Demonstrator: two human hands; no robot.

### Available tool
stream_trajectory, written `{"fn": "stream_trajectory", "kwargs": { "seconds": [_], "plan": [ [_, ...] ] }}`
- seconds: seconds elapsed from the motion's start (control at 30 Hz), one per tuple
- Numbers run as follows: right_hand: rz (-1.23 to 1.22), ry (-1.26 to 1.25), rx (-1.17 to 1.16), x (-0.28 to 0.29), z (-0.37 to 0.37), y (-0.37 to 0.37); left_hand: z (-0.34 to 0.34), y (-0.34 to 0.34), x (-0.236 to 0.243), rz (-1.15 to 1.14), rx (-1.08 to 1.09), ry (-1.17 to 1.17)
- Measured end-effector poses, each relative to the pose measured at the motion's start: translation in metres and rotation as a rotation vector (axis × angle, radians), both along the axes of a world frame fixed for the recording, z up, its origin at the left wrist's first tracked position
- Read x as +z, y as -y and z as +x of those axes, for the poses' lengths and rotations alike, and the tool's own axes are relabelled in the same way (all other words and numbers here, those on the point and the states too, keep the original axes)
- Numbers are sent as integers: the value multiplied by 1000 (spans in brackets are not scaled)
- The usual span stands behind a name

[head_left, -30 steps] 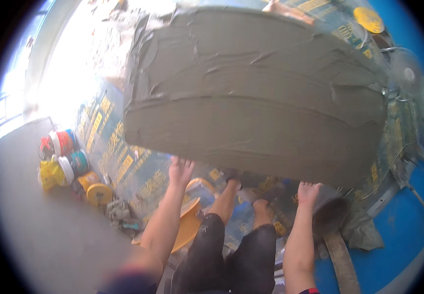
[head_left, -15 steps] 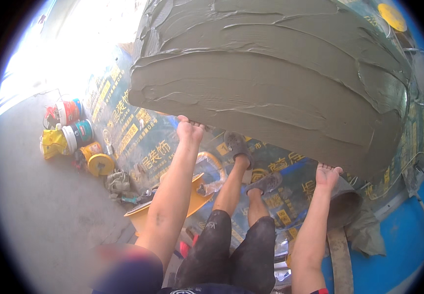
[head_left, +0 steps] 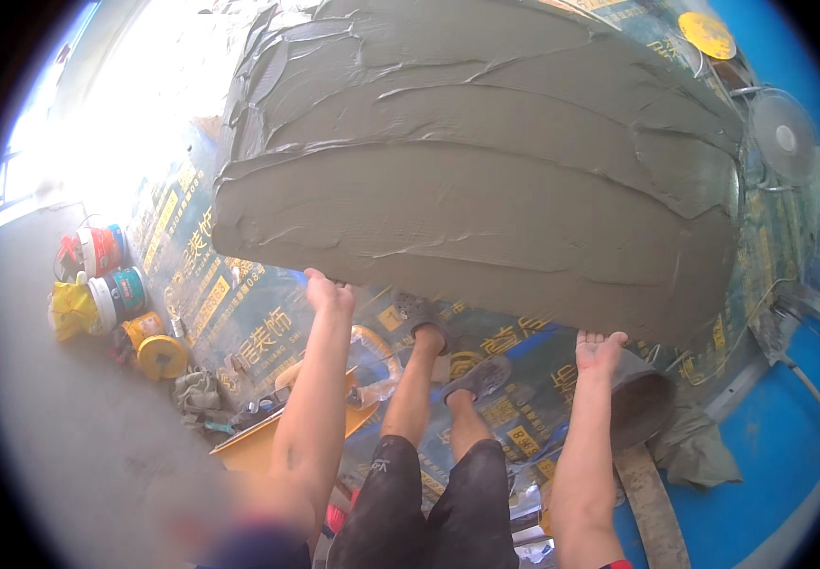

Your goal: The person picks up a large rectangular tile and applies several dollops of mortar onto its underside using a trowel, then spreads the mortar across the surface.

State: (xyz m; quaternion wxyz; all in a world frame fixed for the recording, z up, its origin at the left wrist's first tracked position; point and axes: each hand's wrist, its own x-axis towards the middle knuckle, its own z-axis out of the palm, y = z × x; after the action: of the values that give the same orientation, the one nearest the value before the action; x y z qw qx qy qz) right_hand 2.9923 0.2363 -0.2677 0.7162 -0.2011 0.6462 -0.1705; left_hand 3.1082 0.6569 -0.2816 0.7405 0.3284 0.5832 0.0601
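A large rectangular slab [head_left: 486, 199], probably a tile, fills the upper middle of the view. Grey-green adhesive mortar with long ridged trowel strokes covers the face toward me. My left hand [head_left: 331, 292] grips the slab's near edge toward its left end, with the fingers curled beneath and mostly hidden. Further right along that same edge, my right hand [head_left: 600, 351] supports the slab palm up, its fingertips passing under it. Both arms reach forward, and the slab is off the floor above my feet. Its underside is out of sight.
Printed protective sheeting [head_left: 267, 332] covers the floor around my clogs [head_left: 476, 377]. Several buckets [head_left: 118, 292] stand at left, beside a yellow bag [head_left: 73, 308]. A dark round tub [head_left: 639, 403] is near my right arm, with a crumpled cloth [head_left: 699, 450] and a board [head_left: 652, 498]. A fan [head_left: 784, 137] stands far right.
The view has shifted, so slab, hands and floor items all appear lower and further left. Both hands keep their hold on the slab's near edge.
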Motion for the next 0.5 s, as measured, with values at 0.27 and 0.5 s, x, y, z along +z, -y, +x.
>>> {"fn": "stream_trajectory", "kwargs": {
  "seconds": [0.27, 0.5],
  "plan": [
    [48, 28, 4, 8, -38, -11, -34, -15, 2, 16, 0, -38],
    [110, -33, -47, 18, -88, -35, -80, -39, 9, 17, -11, -132]
  ]
}}
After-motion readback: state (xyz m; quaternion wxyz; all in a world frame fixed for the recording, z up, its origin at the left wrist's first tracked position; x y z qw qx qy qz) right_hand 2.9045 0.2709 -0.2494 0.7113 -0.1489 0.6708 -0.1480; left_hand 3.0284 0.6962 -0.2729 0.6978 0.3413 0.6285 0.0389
